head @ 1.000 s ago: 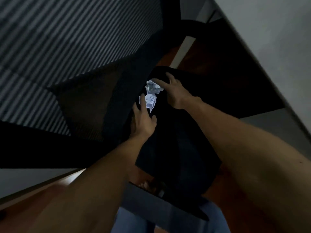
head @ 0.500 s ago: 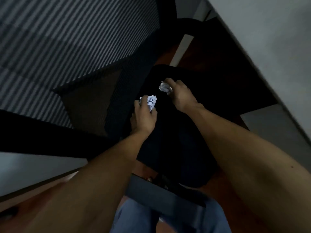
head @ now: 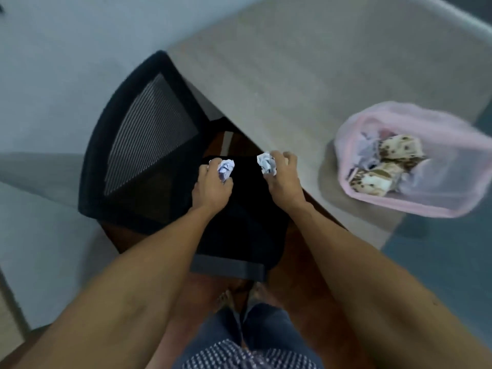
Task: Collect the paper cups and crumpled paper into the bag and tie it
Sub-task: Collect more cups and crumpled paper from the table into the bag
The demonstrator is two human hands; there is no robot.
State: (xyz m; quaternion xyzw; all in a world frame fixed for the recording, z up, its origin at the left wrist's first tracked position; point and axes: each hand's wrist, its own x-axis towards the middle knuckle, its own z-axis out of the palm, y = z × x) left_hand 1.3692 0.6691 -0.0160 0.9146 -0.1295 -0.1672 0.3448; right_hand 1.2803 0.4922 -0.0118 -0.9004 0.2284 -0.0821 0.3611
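Note:
My left hand grips a crumpled white paper ball above the black chair seat. My right hand grips a second crumpled paper ball just over the table's near edge. To the right, a pink translucent bag lies open on the table. Inside it are brown-patterned paper cups and some crumpled paper.
A black mesh-backed office chair stands pushed up against the table's left corner. Below it is reddish-brown floor, with my feet and blue trousers at the bottom. A pale wall fills the left side.
Both hands closed on the paper balls and lifted them off the chair seat. The view swung up and right, bringing the table and pink bag into sight.

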